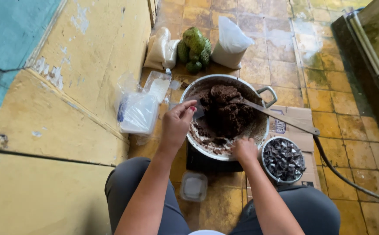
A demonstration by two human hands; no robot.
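From the head camera, one pot of dark brown dough sits on the floor just ahead of the knees, both hands at its near rim: the left hand pinches a small thing I cannot identify over the left edge, the right hand is curled on the near rim, grasp unclear. One long spatula lies in the dough, handle slanting right, nearer the right hand. One small bowl of dark pieces stands beside it; two white bags lie beyond.
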